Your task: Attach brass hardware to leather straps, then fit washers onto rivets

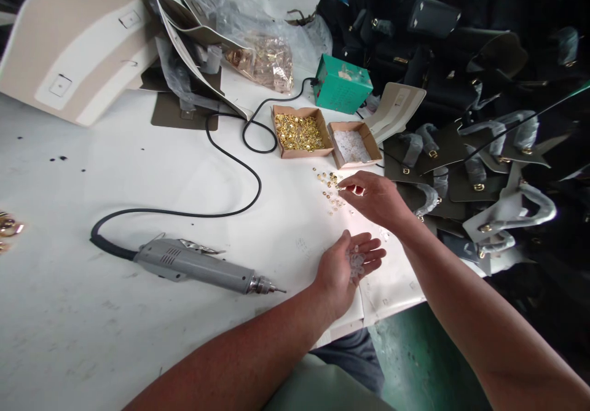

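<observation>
My left hand [343,270] is palm up near the table's front edge, fingers spread and slightly cupped, with several clear plastic washers [356,265] lying in it. Above it in the view, my right hand [369,195] reaches down with thumb and fingertips pinched at a scatter of small gold pieces [329,180] on the white table. What the pinch holds is too small to make out. Just beyond are a cardboard box of gold hardware [298,133] and a smaller box of clear washers [353,145].
A grey electric screwdriver [198,266] lies at the left, its black cable looping toward a green power box [343,84]. Beige panels [83,42] and plastic bags [271,61] are at the back. Dark bag parts with wrapped handles [488,134] crowd the right.
</observation>
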Motion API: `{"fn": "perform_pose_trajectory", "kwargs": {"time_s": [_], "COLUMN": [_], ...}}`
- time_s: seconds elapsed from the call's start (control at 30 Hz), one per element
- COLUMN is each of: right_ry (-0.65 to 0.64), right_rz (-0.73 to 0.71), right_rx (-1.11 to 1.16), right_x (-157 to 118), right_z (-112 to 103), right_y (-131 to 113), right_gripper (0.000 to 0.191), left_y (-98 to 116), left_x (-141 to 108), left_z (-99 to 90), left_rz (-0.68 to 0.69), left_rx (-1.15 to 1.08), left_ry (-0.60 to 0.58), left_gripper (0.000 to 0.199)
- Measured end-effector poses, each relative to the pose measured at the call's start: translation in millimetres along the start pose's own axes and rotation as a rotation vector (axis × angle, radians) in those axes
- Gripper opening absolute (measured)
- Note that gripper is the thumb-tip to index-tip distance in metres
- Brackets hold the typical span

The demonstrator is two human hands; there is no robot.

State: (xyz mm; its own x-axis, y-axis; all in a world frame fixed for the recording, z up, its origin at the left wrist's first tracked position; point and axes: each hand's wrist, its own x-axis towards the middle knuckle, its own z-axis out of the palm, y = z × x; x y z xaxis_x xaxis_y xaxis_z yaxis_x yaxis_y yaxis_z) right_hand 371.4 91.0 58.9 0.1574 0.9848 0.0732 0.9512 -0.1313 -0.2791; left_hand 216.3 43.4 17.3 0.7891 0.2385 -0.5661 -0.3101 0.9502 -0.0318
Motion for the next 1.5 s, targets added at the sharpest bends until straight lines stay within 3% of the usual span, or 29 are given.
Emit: {"fn": "perform_pose_trajectory", "kwargs": {"time_s": [0.1,0.23,0.37,0.5,0.67,0.8,0.9,1.0,1.1,1.5], "right_ry": [0.034,-0.087,-0.199,-0.140,-0.191,-0.184,-0.081,0.044,0.079,0.047], "right_rz": [-0.014,-0.079,-0.115,-0.125,-0.186,-0.032,0.035,-0.023,-0.090,-0.160], "right_rx": [0.060,0.142,0.140,0.072,0.019,0.138,0.120,-0.063,-0.228,-0.326], "right_x": [-23.2,-64.5,-94.0,-102.8,-96.7,-75.0,-48.7,-24.2,-10.1,-6.3], "right_z": [-23.2,-41.8,-35.2,-21.6,-25.1,-28.7,-17.4,1.9,18.0,36.0], "right_y": [-6.4,-12.0,-12.1,-11.5,-13.3,-16.4,-18.0,-16.5,-13.3,-12.9], "right_gripper": [0.013,0.011,0.016,0.015,0.013,0.010,0.011,0.013,0.017,0.020], "left_y": [2.4,2.9,-0.3,-1.7,-1.2,-1.0,0.3,1.9,2.3,-1.8], "left_x": [-0.9,-0.3,1.7,3.2,4.4,3.2,1.5,0.6,1.0,4.0], "left_z": [0.9,2.3,1.6,-0.2,-0.9,1.6,3.9,4.4,2.7,-0.1], "left_rz": [-0.001,0.041,0.068,0.076,0.059,0.053,0.017,0.004,-0.001,-0.010], "left_rx": [-0.018,-0.022,-0.013,-0.042,-0.048,-0.034,-0.015,-0.020,-0.027,-0.080], "left_ry": [-0.009,-0.015,-0.037,-0.035,-0.061,-0.001,0.004,0.016,0.007,-0.038], "left_gripper": [0.041,0.042,0.041,0.036,0.039,0.039,0.042,0.043,0.044,0.041]}}
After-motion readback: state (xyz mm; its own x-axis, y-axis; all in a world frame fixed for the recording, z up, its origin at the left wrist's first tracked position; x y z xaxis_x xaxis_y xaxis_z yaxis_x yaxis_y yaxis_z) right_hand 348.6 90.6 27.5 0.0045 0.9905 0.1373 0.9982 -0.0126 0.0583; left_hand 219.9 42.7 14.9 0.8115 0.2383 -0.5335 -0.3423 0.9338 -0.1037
